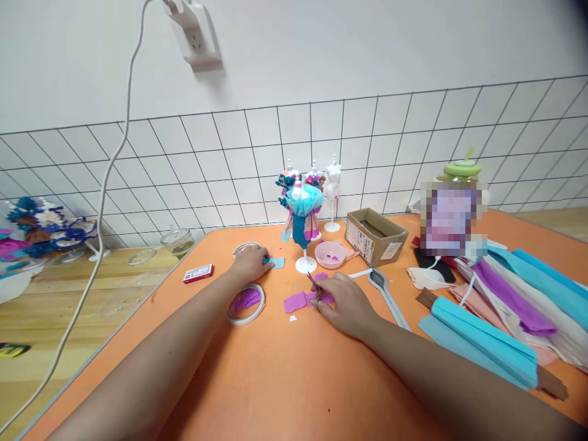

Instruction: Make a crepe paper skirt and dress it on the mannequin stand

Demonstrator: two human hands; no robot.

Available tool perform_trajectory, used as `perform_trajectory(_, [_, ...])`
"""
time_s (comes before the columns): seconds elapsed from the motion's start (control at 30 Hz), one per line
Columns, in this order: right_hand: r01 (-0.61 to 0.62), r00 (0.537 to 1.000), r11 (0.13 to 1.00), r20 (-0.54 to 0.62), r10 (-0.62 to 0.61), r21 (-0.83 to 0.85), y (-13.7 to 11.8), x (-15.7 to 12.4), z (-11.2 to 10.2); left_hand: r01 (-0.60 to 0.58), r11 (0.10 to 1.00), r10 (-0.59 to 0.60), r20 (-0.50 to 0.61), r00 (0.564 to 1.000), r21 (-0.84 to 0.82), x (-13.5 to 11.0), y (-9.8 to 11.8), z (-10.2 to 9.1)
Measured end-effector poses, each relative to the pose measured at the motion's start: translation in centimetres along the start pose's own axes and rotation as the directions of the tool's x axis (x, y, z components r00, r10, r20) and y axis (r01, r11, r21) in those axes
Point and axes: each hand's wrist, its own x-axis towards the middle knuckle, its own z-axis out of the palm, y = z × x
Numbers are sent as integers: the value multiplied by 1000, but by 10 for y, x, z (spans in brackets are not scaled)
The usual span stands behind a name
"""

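My left hand (250, 263) has its fingers closed at a small piece of light blue crepe paper (277, 263) on the orange table. A roll of white tape (241, 247) lies partly hidden behind this hand; another tape roll (263, 304) lies nearer me, with purple paper (248, 299) inside its ring. My right hand (342, 300) grips small scissors (315, 283), their blades pointing away from me over a purple crepe paper strip (296, 302). Just beyond the hands, a miniature dress form (300, 229) wears a teal and light blue paper dress.
Behind stand more dress forms (332, 184), one bare. A pink bowl (331, 254) and a cardboard box (374, 237) are right of centre. Folded crepe paper (487, 340) and a phone (450, 220) lie farther right. A red-and-white small box (198, 274) sits left; a white cable (110, 165) hangs there.
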Motion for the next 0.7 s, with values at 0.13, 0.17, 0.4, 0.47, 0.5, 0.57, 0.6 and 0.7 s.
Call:
perform_trajectory(0.13, [-33, 999, 997, -13, 34, 69, 3, 1, 1, -23, 998, 19, -63, 998, -52, -22, 18, -19])
perform_trajectory(0.17, [-49, 998, 992, -21, 52, 113, 4, 1, 2, -40, 996, 34, -75, 997, -76, -35, 26, -26])
perform_trajectory(0.4, [-222, 974, 661, 187, 125, 716, -5, 0, -1, 121, 595, 15, 162, 987, -794, -132, 74, -33])
perform_trajectory(0.47, [-272, 959, 562, 267, 92, 782, -13, -2, -3, 104, 488, 86, 167, 982, -866, -140, 79, -22])
perform_trajectory(0.5, [-301, 951, 538, 293, 103, 787, -18, -4, -3, 77, 455, 100, 136, 986, -887, -141, 81, -17])
perform_trajectory(0.57, [-361, 931, 518, 330, 156, 775, -24, -6, -3, 27, 448, 112, 86, 990, -893, -140, 82, -9])
perform_trajectory(0.6, [-387, 921, 514, 341, 187, 766, -25, -7, -4, 15, 465, 103, 71, 992, -885, -139, 82, -7])
perform_trajectory(0.7, [-415, 910, 512, 325, 259, 752, -24, -7, -8, 18, 548, 68, 66, 996, -836, -138, 80, -6])
